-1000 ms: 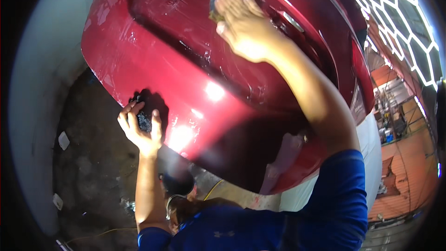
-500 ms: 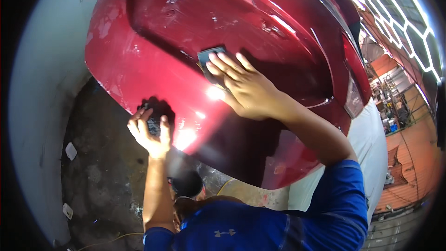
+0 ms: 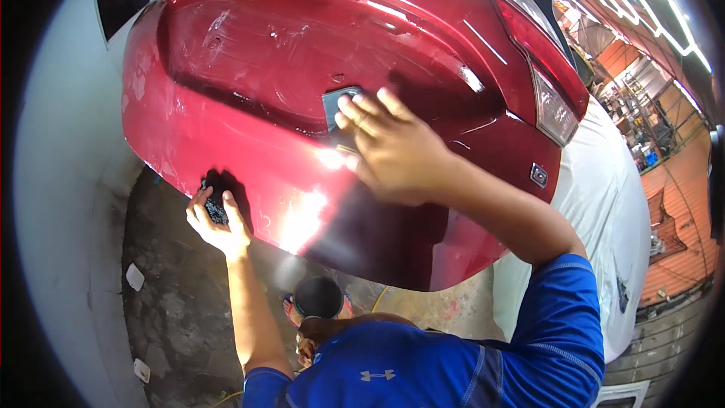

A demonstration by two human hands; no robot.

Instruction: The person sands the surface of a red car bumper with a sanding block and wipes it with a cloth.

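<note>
My right hand [image 3: 396, 151] lies over a dark grey flat sanding pad [image 3: 332, 109], its fingers stretched across it and pressing it onto the red car trunk lid [image 3: 302, 159]. The pad's far left part shows beyond my fingertips; the rest is hidden under the palm. At the lid's lower left edge, my left hand [image 3: 223, 230] is curled round a black, wet-looking wad [image 3: 215, 208]. Whether the wad is a sponge or a cloth I cannot tell. Pale scuffs and whitish streaks mark the recessed panel above the pad, and bright glare falls between my hands.
A dark bucket [image 3: 317, 298] stands on the stained floor below the lid. On the right are a tail light [image 3: 555, 106] and white sheeting [image 3: 596, 204]. A pale surface [image 3: 64, 204] rises along the left. Paper scraps [image 3: 134, 277] lie on the floor.
The view has shifted, showing more of the tail light and the bucket. My left hand with the black wad sits farther left along the lid's edge. My right hand stays on the pad.
</note>
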